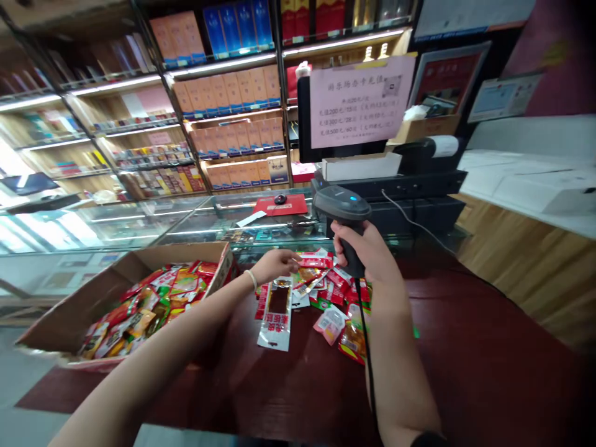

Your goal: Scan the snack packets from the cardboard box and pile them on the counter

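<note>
My right hand [365,245] is wrapped round the handle of a black barcode scanner [342,203], which is held above the table with a blue light lit on top. Its cord hangs down along my right forearm. My left hand [278,263], a pale band on its wrist, has its fingers drawn together at the end of a red snack packet [316,259] and appears to pinch it. Under and around both hands lies a loose pile of snack packets [335,285]. Nearer to me are a long white packet with a brown window [278,313] and a small pink packet [331,324].
An open cardboard box [216,279] full of snack packets stands at the left. Behind the pile is a glass counter [186,223] with a mouse [280,199] on a red mat [298,205]. A monitor [305,124] bears a pink price sign; a receipt printer [421,155] stands beside it.
</note>
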A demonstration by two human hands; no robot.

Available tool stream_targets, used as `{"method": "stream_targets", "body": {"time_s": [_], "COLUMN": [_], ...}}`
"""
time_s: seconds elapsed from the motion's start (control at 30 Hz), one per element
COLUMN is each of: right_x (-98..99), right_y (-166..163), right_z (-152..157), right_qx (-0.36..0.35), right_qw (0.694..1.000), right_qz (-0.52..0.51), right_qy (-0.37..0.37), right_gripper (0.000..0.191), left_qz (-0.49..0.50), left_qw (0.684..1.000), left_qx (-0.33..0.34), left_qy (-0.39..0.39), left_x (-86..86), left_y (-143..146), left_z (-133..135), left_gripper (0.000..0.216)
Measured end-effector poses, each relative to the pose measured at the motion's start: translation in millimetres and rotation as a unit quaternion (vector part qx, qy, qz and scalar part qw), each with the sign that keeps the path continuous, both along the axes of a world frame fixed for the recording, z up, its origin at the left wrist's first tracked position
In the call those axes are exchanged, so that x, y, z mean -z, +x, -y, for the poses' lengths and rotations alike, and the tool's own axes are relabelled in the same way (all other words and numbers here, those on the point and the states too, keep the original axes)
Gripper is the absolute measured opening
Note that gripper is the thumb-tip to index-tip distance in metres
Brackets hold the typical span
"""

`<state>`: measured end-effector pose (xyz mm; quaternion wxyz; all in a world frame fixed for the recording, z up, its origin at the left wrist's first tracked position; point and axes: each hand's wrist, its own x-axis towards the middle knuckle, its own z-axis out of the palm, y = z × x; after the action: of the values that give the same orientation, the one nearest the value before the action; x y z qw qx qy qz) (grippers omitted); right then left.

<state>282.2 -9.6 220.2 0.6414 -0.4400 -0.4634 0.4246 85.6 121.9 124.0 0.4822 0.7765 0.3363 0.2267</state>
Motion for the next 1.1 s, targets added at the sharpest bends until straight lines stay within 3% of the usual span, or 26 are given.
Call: {"method": "stream_targets", "body": {"time_s": [0.13,0.23,0.33,0.53,0.67,0.77,0.83,0.9,1.1], "right_x": [0.6,5.5,13.5,30.8,39.3,43.3,45.0,46.4,48.2], "right_y": [-20,-41,-67,-119,-137,-139,-138,-136,-132], "right_z": [-5,-13,-20,-27,-29,-30,-31,-32,-33], "right_qx": [-0.02,-0.057,-0.085,-0.138,-0.152,-0.162,-0.166,-0.165,-0.166], "right_qw": [1.0,0.998,0.995,0.988,0.984,0.981,0.98,0.98,0.981], "right_qz": [-0.011,-0.013,-0.018,0.04,0.068,0.082,0.084,0.08,0.091], "right_qy": [-0.017,-0.023,-0.043,-0.053,-0.055,-0.065,-0.07,-0.077,-0.051], "right_gripper": [0.033,0.033,0.035,0.038,0.037,0.039,0.04,0.038,0.035], "left_qz": [0.101,0.137,0.14,0.038,-0.132,-0.277,-0.327,-0.368,-0.478], "left_qw": [0.99,0.971,0.95,0.927,0.91,0.902,0.896,0.882,0.811], "left_qx": [-0.099,-0.197,-0.278,-0.37,-0.356,-0.233,-0.134,-0.082,-0.116], "left_qy": [-0.01,0.012,0.03,0.057,0.168,0.235,0.268,0.283,0.319], "left_x": [-39.0,-53.6,-45.6,0.3,22.1,35.4,43.2,48.8,45.1], "left_y": [-64,-123,-180,-256,-271,-265,-258,-252,-241], "left_z": [-17,-30,-46,-78,-87,-85,-83,-82,-75], "left_gripper": [0.038,0.041,0.039,0.032,0.023,0.034,0.046,0.053,0.043]}}
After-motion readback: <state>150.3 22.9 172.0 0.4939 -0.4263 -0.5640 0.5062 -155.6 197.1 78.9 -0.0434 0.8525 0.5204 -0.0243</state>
